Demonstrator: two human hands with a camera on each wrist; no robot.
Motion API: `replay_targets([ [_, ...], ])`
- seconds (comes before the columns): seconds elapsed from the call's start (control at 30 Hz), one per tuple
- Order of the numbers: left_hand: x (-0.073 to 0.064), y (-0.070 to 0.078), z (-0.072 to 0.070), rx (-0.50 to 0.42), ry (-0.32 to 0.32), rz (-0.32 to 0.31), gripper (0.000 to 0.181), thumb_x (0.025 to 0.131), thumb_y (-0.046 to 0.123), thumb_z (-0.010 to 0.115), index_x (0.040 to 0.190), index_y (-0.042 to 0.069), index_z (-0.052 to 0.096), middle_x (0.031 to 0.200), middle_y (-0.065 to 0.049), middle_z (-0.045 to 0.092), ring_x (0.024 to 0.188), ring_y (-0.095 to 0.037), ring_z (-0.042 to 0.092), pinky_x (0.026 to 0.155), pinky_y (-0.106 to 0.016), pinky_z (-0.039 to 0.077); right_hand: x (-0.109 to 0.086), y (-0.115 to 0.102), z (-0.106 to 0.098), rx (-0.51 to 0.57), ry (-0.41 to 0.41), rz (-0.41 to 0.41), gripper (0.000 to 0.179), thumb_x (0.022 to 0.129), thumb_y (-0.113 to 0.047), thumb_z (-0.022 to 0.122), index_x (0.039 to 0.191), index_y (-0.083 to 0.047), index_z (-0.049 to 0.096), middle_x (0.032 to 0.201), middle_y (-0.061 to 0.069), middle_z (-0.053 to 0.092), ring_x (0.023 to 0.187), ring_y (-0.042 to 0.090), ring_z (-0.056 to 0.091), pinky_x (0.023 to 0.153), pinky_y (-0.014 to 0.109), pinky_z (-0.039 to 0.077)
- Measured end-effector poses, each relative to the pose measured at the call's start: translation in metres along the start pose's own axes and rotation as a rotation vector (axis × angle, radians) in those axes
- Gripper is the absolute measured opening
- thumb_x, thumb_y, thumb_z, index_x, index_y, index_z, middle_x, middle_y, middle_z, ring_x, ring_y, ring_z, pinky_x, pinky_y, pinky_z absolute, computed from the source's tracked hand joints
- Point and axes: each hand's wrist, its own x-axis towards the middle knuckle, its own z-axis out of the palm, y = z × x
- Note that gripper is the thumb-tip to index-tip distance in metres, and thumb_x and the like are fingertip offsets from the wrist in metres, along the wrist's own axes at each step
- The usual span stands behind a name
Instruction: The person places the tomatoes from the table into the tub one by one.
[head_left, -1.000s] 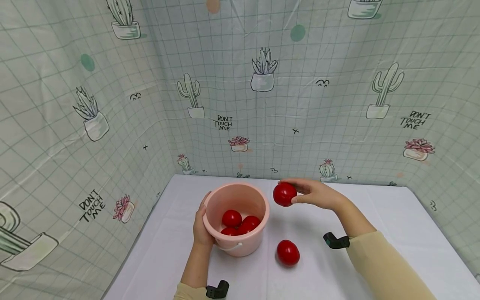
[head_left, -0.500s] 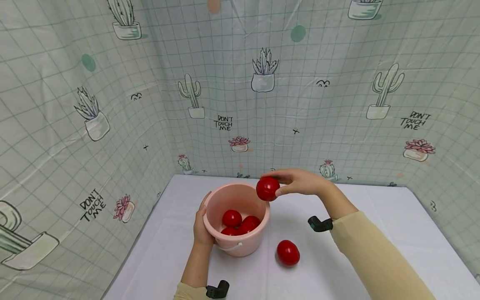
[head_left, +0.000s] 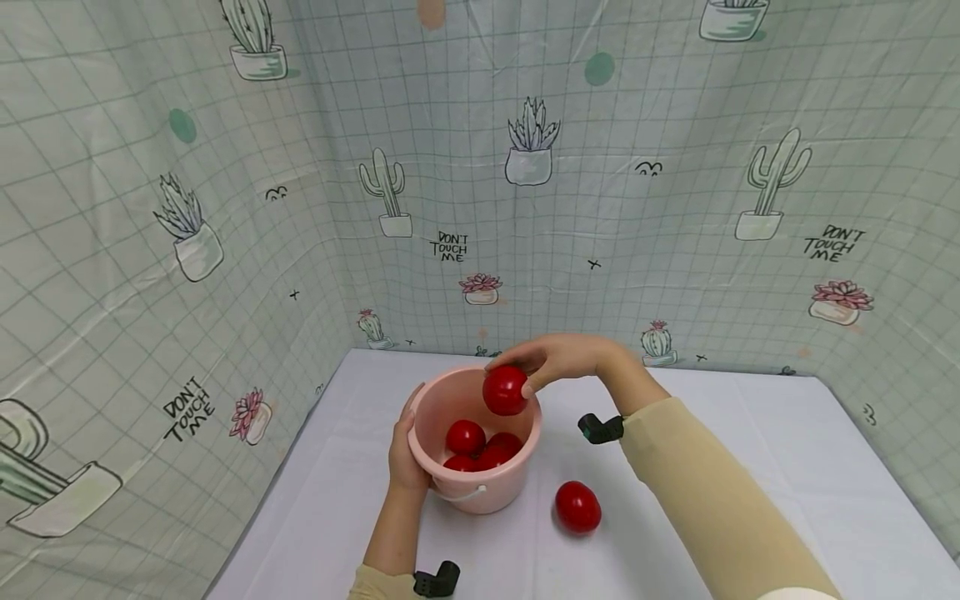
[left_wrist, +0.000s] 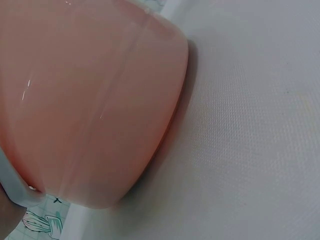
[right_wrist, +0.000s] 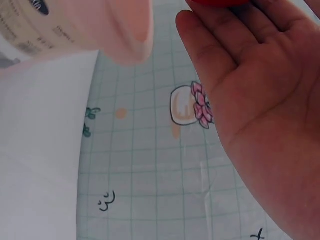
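A pink bucket [head_left: 487,492] stands on the table in the head view with several smooth red balls [head_left: 465,437] lying inside it. My left hand [head_left: 406,454] holds the bucket's left side, fingers along the outer wall and thumb toward the front. In the left wrist view the bucket wall [left_wrist: 100,100] hides most of that hand. My right hand [head_left: 562,358] grips another shiny red ball [head_left: 505,390] over the bucket's right rim, between thumb and fingers. Only a sliver of this ball shows at the top of the right wrist view, above the palm [right_wrist: 270,100].
One more red ball [head_left: 577,507] rests on the white tabletop [head_left: 637,550] to the right of the bucket. A white handle [head_left: 467,494] hangs at the bucket's front. Behind and to the sides hangs a grid-patterned cloth [head_left: 600,208] with cactus drawings.
My right hand has carried its red ball leftward, from beside the bucket to over its opening. The left hand, the bucket and the ball on the table have stayed in place.
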Motion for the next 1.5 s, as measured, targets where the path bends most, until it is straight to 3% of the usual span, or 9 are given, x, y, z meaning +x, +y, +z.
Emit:
replay_targets([
  [0.2,0.0,0.0,-0.001,0.004,-0.005,-0.019,0.055,0.1,0.031,0.025,0.152,0.021,0.036,0.155,-0.001,0.04,0.144,-0.021,0.031,0.121,-0.05,0.022,0.015,-0.006,0.0,0.014,-0.055,-0.024,0.063,0.087,-0.023,0.073,0.145,-0.017,0.05,0.144,-0.001,0.054,0.136,0.023,0.047,0.107,0.041,0.046],
  [0.43,0.0,0.003,0.001,-0.001,-0.022,-0.034,0.051,0.101,0.035,0.029,0.15,0.028,0.038,0.155,0.003,0.041,0.144,-0.023,0.031,0.12,-0.053,0.024,0.033,-0.018,0.002,-0.007,-0.095,0.015,0.061,0.086,-0.024,0.073,0.143,-0.019,0.053,0.138,-0.003,0.059,0.131,0.019,0.05,0.107,0.037,0.046],
  [0.63,0.001,0.004,0.003,-0.017,-0.02,-0.06,0.05,0.101,0.037,0.031,0.15,0.029,0.039,0.154,0.005,0.042,0.144,-0.02,0.032,0.12,-0.051,0.027,0.053,-0.026,0.009,-0.133,-0.149,0.071,0.057,0.085,-0.026,0.072,0.14,-0.022,0.056,0.13,-0.009,0.061,0.123,0.013,0.054,0.101,0.033,0.05],
  [0.9,0.003,0.004,0.003,-0.052,-0.037,-0.061,0.05,0.101,0.035,0.031,0.15,0.029,0.039,0.155,0.007,0.041,0.145,-0.018,0.032,0.12,-0.047,0.027,0.077,-0.026,0.025,-0.281,-0.216,0.143,0.046,0.085,-0.032,0.074,0.13,-0.036,0.062,0.122,-0.016,0.062,0.121,0.011,0.051,0.099,0.031,0.049],
  [1.17,0.002,0.005,0.001,-0.021,-0.008,-0.067,0.049,0.101,0.037,0.035,0.149,0.031,0.04,0.155,0.008,0.041,0.145,-0.018,0.03,0.12,-0.049,0.027,0.094,-0.022,0.043,-0.246,-0.276,0.194,0.04,0.084,-0.031,0.075,0.123,-0.038,0.066,0.123,-0.013,0.061,0.125,0.013,0.046,0.1,0.034,0.048],
  [1.33,0.001,0.004,0.0,-0.028,-0.011,-0.058,0.049,0.101,0.036,0.033,0.15,0.029,0.039,0.156,0.008,0.039,0.146,-0.017,0.03,0.122,-0.048,0.024,0.1,-0.022,0.049,-0.304,-0.292,0.202,0.044,0.085,-0.032,0.075,0.128,-0.034,0.064,0.124,-0.016,0.061,0.123,0.011,0.048,0.103,0.032,0.045],
  [1.5,0.001,0.003,-0.001,-0.027,-0.014,-0.052,0.05,0.101,0.034,0.029,0.15,0.029,0.039,0.155,0.008,0.04,0.146,-0.017,0.03,0.123,-0.048,0.021,0.1,-0.023,0.052,-0.257,-0.312,0.197,0.047,0.088,-0.026,0.072,0.134,-0.026,0.061,0.131,-0.014,0.061,0.125,0.006,0.052,0.107,0.029,0.043],
])
